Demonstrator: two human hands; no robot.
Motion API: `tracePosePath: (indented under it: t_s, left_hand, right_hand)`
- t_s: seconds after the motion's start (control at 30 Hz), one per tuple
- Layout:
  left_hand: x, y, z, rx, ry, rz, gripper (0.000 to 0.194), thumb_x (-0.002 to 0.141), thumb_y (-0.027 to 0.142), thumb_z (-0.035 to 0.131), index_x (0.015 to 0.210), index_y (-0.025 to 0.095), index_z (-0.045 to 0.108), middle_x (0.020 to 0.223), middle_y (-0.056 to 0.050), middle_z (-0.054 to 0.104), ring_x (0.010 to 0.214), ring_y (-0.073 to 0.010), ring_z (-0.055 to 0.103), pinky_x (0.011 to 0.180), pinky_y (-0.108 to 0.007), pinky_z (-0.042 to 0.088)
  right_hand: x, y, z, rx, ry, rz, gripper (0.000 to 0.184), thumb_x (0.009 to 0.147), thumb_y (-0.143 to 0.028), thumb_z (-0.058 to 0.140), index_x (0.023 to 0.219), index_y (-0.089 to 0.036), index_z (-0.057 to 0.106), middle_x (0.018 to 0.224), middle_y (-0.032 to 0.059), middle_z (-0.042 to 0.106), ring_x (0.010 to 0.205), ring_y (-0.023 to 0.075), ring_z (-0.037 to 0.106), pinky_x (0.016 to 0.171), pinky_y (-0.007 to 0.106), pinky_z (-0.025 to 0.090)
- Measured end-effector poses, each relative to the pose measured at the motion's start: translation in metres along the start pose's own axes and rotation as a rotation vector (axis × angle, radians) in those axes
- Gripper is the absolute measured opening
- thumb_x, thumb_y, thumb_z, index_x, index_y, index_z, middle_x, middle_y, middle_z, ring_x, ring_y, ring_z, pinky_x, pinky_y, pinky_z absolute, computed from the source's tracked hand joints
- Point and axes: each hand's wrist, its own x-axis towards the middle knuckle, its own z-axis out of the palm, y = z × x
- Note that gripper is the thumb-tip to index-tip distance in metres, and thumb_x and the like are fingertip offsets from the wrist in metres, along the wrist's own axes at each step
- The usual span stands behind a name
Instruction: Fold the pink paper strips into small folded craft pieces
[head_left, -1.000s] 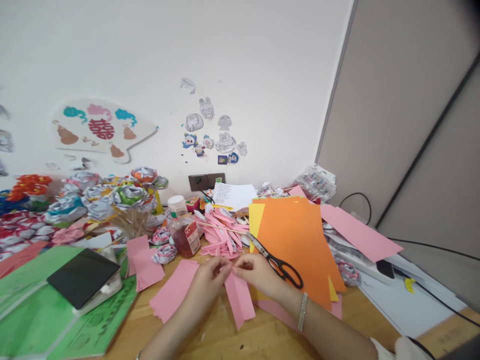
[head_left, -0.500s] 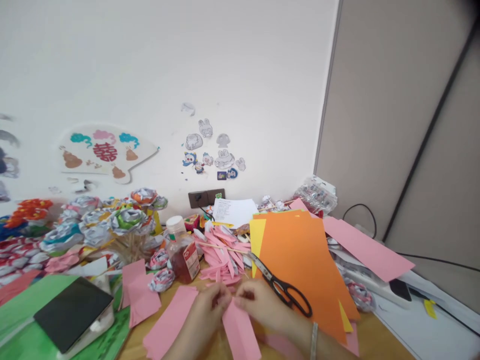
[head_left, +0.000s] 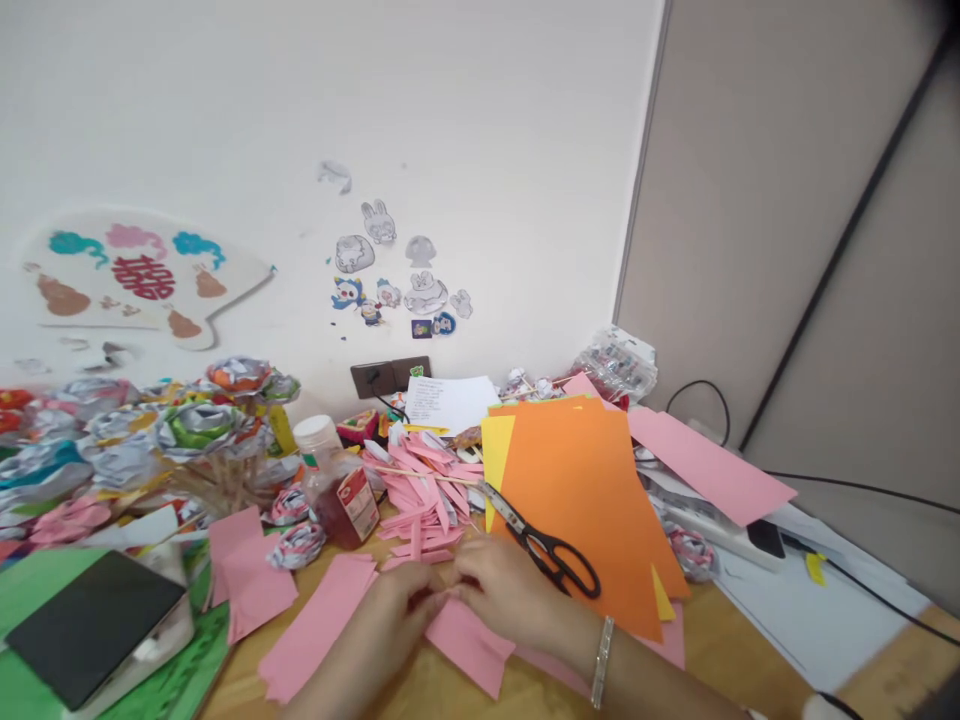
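My left hand [head_left: 397, 612] and right hand [head_left: 499, 585] hide pink strip's [head_left: 471, 650] far end; note sheet [head_left: 466, 402] right of bottle [head_left: 330, 500]: writing illegible.

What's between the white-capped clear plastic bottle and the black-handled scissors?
Head view: a heap of folded pink and white paper pieces, with a thin pale stick across it, lies between the bottle and the scissors.

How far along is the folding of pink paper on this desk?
Looks done: the heap of narrow pink pieces beyond the hands. In hand: one pink sheet, pinched by the left hand and right hand. Seemingly left: the flat stack by the left forearm. The number wanted can't be told.
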Motion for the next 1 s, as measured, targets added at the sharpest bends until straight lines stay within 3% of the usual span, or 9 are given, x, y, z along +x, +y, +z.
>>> tracePosePath:
  t_s: [0.17, 0.37, 0.47, 0.6, 0.7, 0.77, 0.87, 1.0]
  left_hand:
    - [-0.001, 0.004, -0.002, 0.021, 0.051, 0.006, 0.022, 0.072, 0.027, 0.046, 0.053, 0.018, 0.051, 0.054, 0.002, 0.051, 0.056, -0.0154, 0.045, 0.053, -0.022, 0.030]
    - [0.000, 0.000, 0.004, -0.059, 0.037, 0.028, 0.019, 0.071, 0.029, 0.050, 0.057, 0.017, 0.058, 0.052, 0.003, 0.051, 0.052, -0.0140, 0.043, 0.050, -0.022, 0.029]
    - [0.002, -0.004, 0.004, -0.085, 0.143, 0.010, 0.021, 0.069, 0.029, 0.054, 0.051, 0.017, 0.054, 0.049, 0.004, 0.050, 0.051, -0.0136, 0.044, 0.049, -0.022, 0.030]
    - [0.006, -0.006, 0.001, -0.454, 0.312, -0.125, 0.022, 0.066, 0.037, 0.059, 0.057, 0.017, 0.051, 0.048, 0.005, 0.050, 0.045, -0.0117, 0.047, 0.045, -0.021, 0.035]
    - [0.006, -0.006, 0.001, -0.864, 0.303, -0.231, 0.024, 0.063, 0.036, 0.064, 0.069, 0.017, 0.050, 0.047, 0.007, 0.053, 0.038, -0.0093, 0.049, 0.041, -0.020, 0.038]
    - [0.005, -0.004, 0.002, -1.024, 0.272, -0.252, 0.027, 0.060, 0.032, 0.069, 0.073, 0.017, 0.050, 0.050, 0.006, 0.056, 0.041, -0.0091, 0.052, 0.043, -0.020, 0.041]
    - [0.002, 0.000, 0.002, -1.100, 0.231, -0.294, 0.025, 0.060, 0.029, 0.070, 0.070, 0.016, 0.051, 0.054, 0.005, 0.058, 0.046, -0.0081, 0.056, 0.047, -0.018, 0.044]
    - [-0.001, 0.004, -0.001, -1.144, 0.189, -0.332, 0.019, 0.064, 0.027, 0.069, 0.071, 0.015, 0.056, 0.065, 0.000, 0.064, 0.053, -0.0087, 0.059, 0.052, -0.018, 0.048]
  right_hand:
    - [0.001, -0.002, -0.008, -0.049, 0.019, -0.037, 0.009, 0.076, -0.015, 0.055, 0.073, -0.018, 0.063, 0.076, 0.0010, 0.063, 0.075, 0.0130, 0.054, 0.069, 0.021, 0.039]
    - [0.003, 0.001, -0.004, -0.109, 0.036, -0.115, 0.009, 0.076, -0.017, 0.057, 0.070, -0.018, 0.063, 0.071, 0.0009, 0.062, 0.072, 0.0137, 0.054, 0.069, 0.023, 0.040]
    - [0.002, -0.003, -0.007, -0.139, 0.137, -0.125, 0.008, 0.078, -0.018, 0.056, 0.074, -0.019, 0.064, 0.075, 0.0025, 0.062, 0.078, 0.0162, 0.052, 0.071, 0.026, 0.040]
    - [-0.004, -0.012, -0.014, -0.166, 0.249, -0.152, 0.019, 0.083, -0.017, 0.046, 0.093, -0.020, 0.062, 0.079, 0.0054, 0.063, 0.078, 0.0178, 0.052, 0.070, 0.029, 0.040]
    - [-0.007, -0.015, -0.011, -0.154, 0.172, -0.208, 0.028, 0.084, -0.015, 0.043, 0.108, -0.020, 0.056, 0.087, 0.0063, 0.064, 0.079, 0.0172, 0.055, 0.072, 0.028, 0.040]
    - [-0.007, -0.014, -0.008, -0.125, 0.134, -0.235, 0.026, 0.083, -0.015, 0.045, 0.106, -0.020, 0.057, 0.093, 0.0068, 0.063, 0.084, 0.0170, 0.055, 0.075, 0.028, 0.040]
    - [-0.004, -0.009, -0.005, -0.052, 0.159, -0.240, 0.018, 0.084, -0.018, 0.047, 0.094, -0.019, 0.062, 0.089, 0.0055, 0.064, 0.085, 0.0163, 0.054, 0.077, 0.028, 0.040]
    - [-0.001, -0.002, -0.010, 0.001, 0.179, -0.282, 0.019, 0.085, -0.018, 0.045, 0.093, -0.020, 0.062, 0.088, 0.0047, 0.064, 0.084, 0.0165, 0.053, 0.076, 0.030, 0.040]
